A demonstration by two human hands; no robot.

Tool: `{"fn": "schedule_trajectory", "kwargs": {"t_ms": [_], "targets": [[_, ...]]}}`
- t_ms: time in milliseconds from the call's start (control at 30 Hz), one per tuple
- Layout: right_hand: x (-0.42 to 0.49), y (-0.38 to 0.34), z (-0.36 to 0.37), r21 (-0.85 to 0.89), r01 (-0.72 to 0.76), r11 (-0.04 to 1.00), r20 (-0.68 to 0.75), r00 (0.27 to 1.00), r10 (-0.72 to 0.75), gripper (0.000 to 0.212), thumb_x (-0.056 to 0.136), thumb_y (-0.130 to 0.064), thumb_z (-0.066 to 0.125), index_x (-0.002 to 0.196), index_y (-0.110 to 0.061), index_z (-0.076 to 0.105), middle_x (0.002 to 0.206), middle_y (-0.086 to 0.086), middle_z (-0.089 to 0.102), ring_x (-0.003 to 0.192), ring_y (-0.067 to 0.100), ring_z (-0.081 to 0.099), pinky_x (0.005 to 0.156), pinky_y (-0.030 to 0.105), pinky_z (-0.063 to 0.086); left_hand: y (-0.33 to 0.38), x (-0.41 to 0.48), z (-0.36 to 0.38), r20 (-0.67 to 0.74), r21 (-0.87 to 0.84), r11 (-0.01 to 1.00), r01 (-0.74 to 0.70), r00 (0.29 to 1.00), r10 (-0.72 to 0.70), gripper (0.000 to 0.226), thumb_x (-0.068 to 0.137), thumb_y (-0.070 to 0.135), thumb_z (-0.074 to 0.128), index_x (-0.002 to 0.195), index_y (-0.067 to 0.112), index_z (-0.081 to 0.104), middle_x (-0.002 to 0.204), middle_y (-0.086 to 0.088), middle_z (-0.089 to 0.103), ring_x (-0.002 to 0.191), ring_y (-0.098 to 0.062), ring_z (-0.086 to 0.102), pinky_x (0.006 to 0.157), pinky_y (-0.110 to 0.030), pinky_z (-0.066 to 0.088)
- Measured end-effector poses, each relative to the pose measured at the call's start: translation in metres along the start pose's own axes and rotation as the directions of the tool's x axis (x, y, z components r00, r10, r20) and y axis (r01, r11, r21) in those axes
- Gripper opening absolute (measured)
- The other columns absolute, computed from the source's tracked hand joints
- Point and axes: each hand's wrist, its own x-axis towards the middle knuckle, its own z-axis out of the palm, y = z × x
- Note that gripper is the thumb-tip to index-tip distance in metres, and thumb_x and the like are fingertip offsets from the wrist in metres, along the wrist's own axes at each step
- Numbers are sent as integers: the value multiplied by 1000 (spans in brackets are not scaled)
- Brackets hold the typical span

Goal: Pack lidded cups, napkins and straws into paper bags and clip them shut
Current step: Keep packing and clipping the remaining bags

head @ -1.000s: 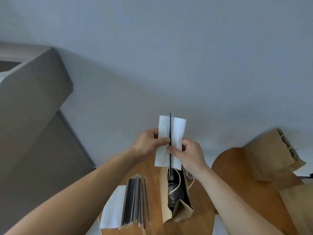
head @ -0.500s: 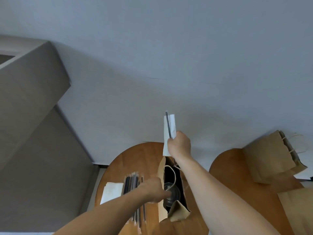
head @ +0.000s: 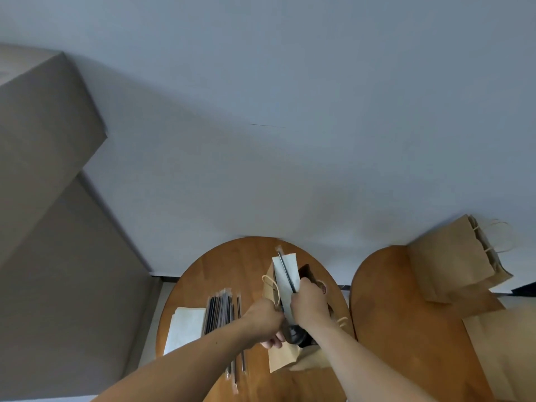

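Observation:
An open brown paper bag (head: 282,356) stands on a round wooden table (head: 232,268). A lidded cup (head: 294,335) shows inside it, mostly hidden by my hands. My right hand (head: 309,306) is shut on a white napkin (head: 285,274) with a black wrapped straw (head: 285,271) lying along it, both lowered partly into the bag's mouth. My left hand (head: 265,317) grips the bag's left rim by its rope handle (head: 271,285), holding the mouth apart.
A bundle of wrapped black straws (head: 222,311) and a stack of white napkins (head: 185,327) lie left of the bag. A second wooden table (head: 391,314) at right carries a standing paper bag (head: 452,262) and flat bags (head: 504,352). A wall runs behind.
My right hand has brought the napkin and straw down from above into the bag's mouth. My left hand has moved from the bag's lower edge up to its left rim.

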Motion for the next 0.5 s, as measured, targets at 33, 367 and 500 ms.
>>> {"fn": "schedule_trajectory", "kwargs": {"t_ms": [33,367,500], "targets": [[-2,5,6,42,-4,999,16,1000,3,3,99,-17,52,102,-18,52,102,1,61,102,21,62,79,26,47,-1,1,0,1,4,1000,-6,1000,6,28,95,5,44,100,-12,66,82,-22,70,63,-22,63,53,-23,49],[20,48,42,14,-94,995,313,946,85,6,92,-16,62,97,-19,65,92,0,67,86,17,64,78,31,56,-25,4,-5,-87,51,998,34,996,-30,31,93,10,43,87,-6,69,81,-22,74,62,-23,66,62,-27,58],[29,51,58,-53,-94,994,297,949,106,9,92,-17,59,85,-23,61,84,-2,63,74,12,57,64,24,47,-29,3,-2,-112,81,996,44,993,-35,27,92,12,42,96,-2,65,81,-16,75,79,-31,74,78,-39,62]]}}
